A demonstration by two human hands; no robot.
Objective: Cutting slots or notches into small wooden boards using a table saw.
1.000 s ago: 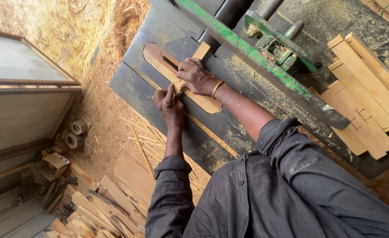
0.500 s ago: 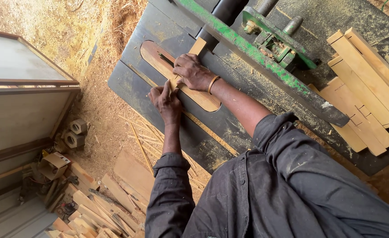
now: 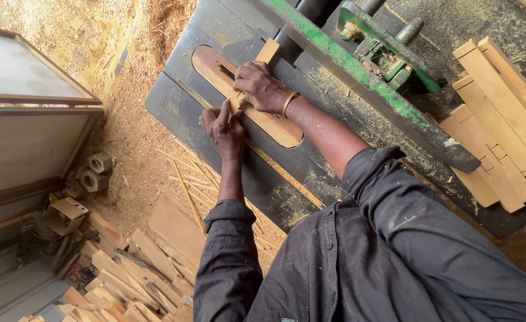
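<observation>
My right hand (image 3: 262,87), with a bangle on the wrist, presses down on a narrow wood strip (image 3: 268,50) lying across the oval wooden insert (image 3: 278,127) of a dark table saw top (image 3: 287,170). My left hand (image 3: 224,127) is just behind it, its fingers pinching the strip's near end. The strip's far end sticks out past my right hand toward the green fence (image 3: 358,68). No blade shows; my hands cover the slot.
Stacked light wood strips (image 3: 495,119) lie on the table at the right. A green metal fixture (image 3: 388,50) sits behind the fence. Offcut boards (image 3: 138,268) and sawdust cover the ground at left, beside a wooden cabinet (image 3: 24,131) and small blocks (image 3: 93,173).
Both hands stay on the strip in nearly the same place on the insert. The view has shifted slightly.
</observation>
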